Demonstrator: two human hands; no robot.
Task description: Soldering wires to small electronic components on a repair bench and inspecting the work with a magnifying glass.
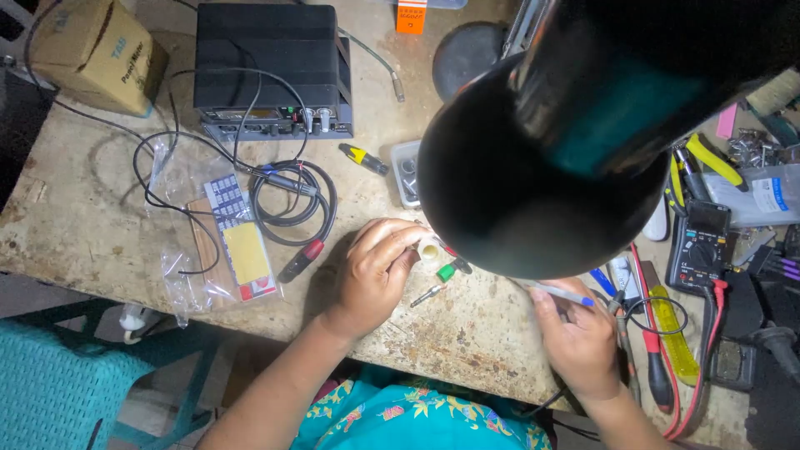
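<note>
Both hands on bench: left hand [377, 271] fingers pinching white tube [429, 251], right hand [581, 337] gripping pen [560, 293].

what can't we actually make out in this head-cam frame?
- Bench behind the black lamp shade: hidden, including most of the small clear box.
- Cream piece at the left hand: too small to identify; the shade covers what lies beyond it.
- Tip of the pen-like tool in the right hand: under the shade.
- Multimeter screen: unreadable.

Left hand [377, 271] curled, fingers [406, 250] pinched; right hand [581, 337] fisted, knuckles up; forearms bare.
</note>
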